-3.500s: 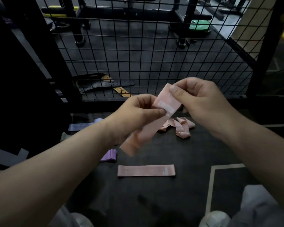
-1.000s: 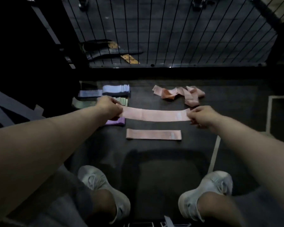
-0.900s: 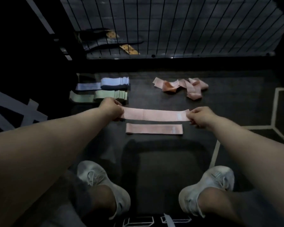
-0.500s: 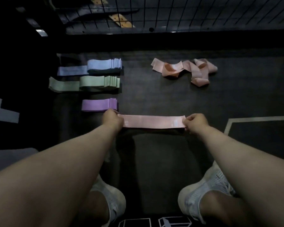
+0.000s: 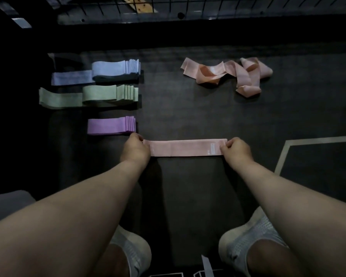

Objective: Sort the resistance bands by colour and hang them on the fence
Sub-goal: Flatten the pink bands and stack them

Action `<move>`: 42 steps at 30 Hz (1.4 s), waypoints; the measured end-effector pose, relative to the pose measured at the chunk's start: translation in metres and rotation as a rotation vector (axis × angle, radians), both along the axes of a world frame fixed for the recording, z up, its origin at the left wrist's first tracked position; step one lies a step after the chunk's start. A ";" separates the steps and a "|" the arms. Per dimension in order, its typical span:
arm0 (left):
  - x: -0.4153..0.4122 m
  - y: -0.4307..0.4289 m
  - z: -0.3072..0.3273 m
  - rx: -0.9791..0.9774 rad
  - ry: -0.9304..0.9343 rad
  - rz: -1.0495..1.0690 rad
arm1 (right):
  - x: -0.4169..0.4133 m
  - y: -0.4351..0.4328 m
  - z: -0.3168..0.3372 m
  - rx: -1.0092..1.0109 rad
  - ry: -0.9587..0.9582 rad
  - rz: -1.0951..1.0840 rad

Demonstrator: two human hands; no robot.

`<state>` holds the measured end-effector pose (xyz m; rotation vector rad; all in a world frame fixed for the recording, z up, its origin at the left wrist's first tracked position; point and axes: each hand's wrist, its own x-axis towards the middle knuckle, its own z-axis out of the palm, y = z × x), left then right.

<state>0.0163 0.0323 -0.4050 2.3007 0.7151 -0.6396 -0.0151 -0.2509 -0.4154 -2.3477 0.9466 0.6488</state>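
A flat pink band (image 5: 185,147) lies stretched out on the dark floor mat. My left hand (image 5: 135,148) pinches its left end and my right hand (image 5: 236,149) pinches its right end. It covers the pink band laid there before. A tangled heap of pink bands (image 5: 228,73) lies at the far right. On the left are three neat stacks: blue bands (image 5: 112,69), green bands (image 5: 106,93) and purple bands (image 5: 110,125). Only the bottom edge of the wire fence (image 5: 188,3) shows at the top.
My two white shoes (image 5: 246,238) stand at the bottom of the view. A brown belt (image 5: 138,5) lies behind the fence. A pale floor line (image 5: 284,152) marks the mat at the right.
Both hands lowered the stretched pink band towards me onto the pink band lying on the mat. Earlier I held it up in front of the fence.
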 end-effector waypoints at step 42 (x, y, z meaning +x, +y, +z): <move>-0.008 0.000 -0.012 -0.036 0.012 0.275 | -0.011 -0.002 -0.025 0.032 -0.155 -0.171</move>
